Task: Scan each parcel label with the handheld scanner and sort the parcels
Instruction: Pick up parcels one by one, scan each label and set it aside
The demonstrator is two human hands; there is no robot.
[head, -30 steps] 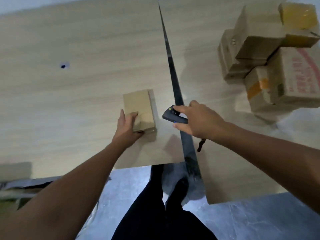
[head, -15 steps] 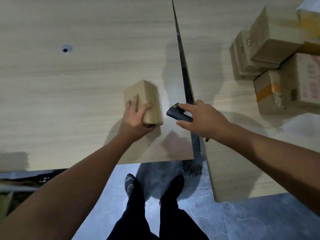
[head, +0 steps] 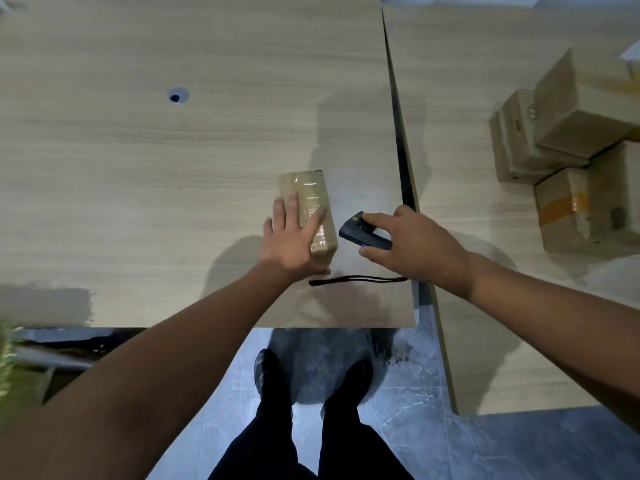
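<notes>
Cardboard parcel (head: 304, 188) steadied under flat, open left hand (head: 289, 240); right hand (head: 412, 244) grips scanner (head: 353, 232), best aimed squarely at its label.

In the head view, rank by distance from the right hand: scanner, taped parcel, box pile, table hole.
1. scanner, held in the right hand.
2. taped parcel, just left, under the left hand.
3. box pile, right table.
4. table hole, far left.

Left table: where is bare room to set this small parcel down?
Bare wood on the left table lies between the hole and the small parcel, and left of the left hand. Crowded: beside the scanner and strap, and by the stacked parcels on the right table.
</notes>
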